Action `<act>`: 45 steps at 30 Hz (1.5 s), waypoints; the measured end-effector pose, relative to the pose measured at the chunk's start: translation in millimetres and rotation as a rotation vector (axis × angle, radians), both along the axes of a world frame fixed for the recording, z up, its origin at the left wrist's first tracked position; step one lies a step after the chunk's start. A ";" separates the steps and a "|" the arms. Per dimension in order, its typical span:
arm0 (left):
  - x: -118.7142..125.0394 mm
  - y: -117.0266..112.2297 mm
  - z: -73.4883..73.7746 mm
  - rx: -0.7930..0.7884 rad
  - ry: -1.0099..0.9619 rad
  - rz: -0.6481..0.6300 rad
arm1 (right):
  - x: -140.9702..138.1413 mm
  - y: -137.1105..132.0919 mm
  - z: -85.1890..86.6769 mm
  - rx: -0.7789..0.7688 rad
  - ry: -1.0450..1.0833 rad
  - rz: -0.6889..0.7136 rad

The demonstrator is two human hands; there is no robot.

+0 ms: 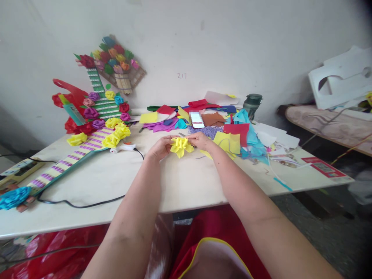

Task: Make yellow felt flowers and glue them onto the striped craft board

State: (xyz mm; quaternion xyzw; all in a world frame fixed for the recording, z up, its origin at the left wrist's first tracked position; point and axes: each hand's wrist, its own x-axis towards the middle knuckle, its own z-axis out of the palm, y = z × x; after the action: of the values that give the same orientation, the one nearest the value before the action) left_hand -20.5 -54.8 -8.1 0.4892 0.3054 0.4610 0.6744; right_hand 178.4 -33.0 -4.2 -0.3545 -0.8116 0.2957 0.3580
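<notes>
A yellow paper flower (pixel 181 145) with folded petals is held up over the front middle of the table, between both hands. My left hand (pixel 163 148) pinches its left side, the fingers closed. At the flower's upper right edge, my right hand (pixel 201 140) is closed too, its fingertips partly hidden behind the petals. A small grey pointed piece (pixel 182 134) shows just behind the flower; whether it is held I cannot tell. Yellow paper sheets (pixel 228 144) lie right of my right hand. Left of my left hand rests a white glue gun (pixel 123 148) with an orange trigger.
A striped panel (pixel 66 161) decorated with paper flowers lies at the left, near a glue bottle (pixel 72 110) and power strip (pixel 20 170). Coloured paper, a phone (pixel 197 120) and a dark bottle (pixel 252 105) stand along the back. A black cable (pixel 84 205) crosses the left front.
</notes>
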 end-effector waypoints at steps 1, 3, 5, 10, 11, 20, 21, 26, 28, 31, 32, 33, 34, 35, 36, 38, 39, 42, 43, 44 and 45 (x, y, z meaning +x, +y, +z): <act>0.3 -0.5 0.0 0.009 0.014 0.000 | -0.2 -0.9 0.7 -0.022 0.022 0.016; 1.0 -1.2 -0.7 0.018 0.037 0.006 | -0.5 -2.1 1.6 -0.053 0.051 0.038; 1.6 -1.3 -2.0 0.026 0.051 0.015 | -0.9 -1.7 1.2 -0.066 0.077 0.053; 4.5 0.2 -5.5 0.027 0.036 0.035 | -2.3 3.4 -4.0 -0.109 0.150 0.045; 5.8 0.5 -5.8 0.014 0.023 0.045 | -2.5 4.1 -4.6 -0.117 0.165 0.040; 12.3 8.9 -15.3 0.110 -0.017 0.088 | -5.7 4.8 -4.7 -0.079 0.218 0.000; 11.4 10.2 -16.6 0.133 -0.004 0.086 | -6.7 4.9 -5.0 -0.072 0.227 0.004; 7.2 12.6 -18.9 0.213 0.067 0.079 | -10.8 -1.9 -0.1 -0.111 0.247 0.002; 6.9 12.0 -18.1 0.238 0.078 0.075 | -11.2 -6.9 3.5 -0.168 0.256 0.006; 8.1 10.1 -16.1 0.275 0.079 0.070 | -11.4 -10.9 5.8 -0.239 0.280 -0.006; 8.8 9.6 -15.5 0.283 0.082 0.071 | -11.6 -10.6 5.2 -0.247 0.285 -0.013; 9.4 9.1 -15.0 0.288 0.086 0.078 | -12.0 -9.5 4.0 -0.241 0.285 -0.021; 10.0 8.9 -14.7 0.290 0.090 0.089 | -12.4 -7.7 2.4 -0.218 0.279 -0.029; 10.5 8.9 -14.6 0.288 0.092 0.104 | -12.9 -5.5 0.5 -0.180 0.268 -0.039; 10.9 9.1 -14.8 0.284 0.089 0.121 | -13.4 -3.1 -1.4 -0.129 0.247 -0.053; 11.2 10.2 -15.8 0.272 0.073 0.150 | -14.1 1.1 -4.3 -0.011 0.186 -0.100; 11.1 10.9 -16.5 0.266 0.061 0.157 | -14.3 2.2 -5.0 0.039 0.146 -0.136; 10.6 12.4 -18.0 0.239 0.032 0.155 | -13.9 1.2 -3.6 0.138 -0.004 -0.268; 10.5 12.5 -18.0 0.229 0.025 0.153 | -13.7 -0.3 -2.4 0.163 -0.056 -0.307; 10.7 12.4 -17.8 0.219 0.016 0.153 | -13.6 -2.1 -1.1 0.191 -0.105 -0.336; 11.0 12.0 -17.4 0.208 0.004 0.153 | -13.6 -3.8 0.1 0.220 -0.145 -0.359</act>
State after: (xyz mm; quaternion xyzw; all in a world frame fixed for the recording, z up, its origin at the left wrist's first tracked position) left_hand -9.5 -42.8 -25.4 0.5327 0.2937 0.5395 0.5821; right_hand 164.7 -36.8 -4.1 -0.4723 -0.7865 0.1107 0.3822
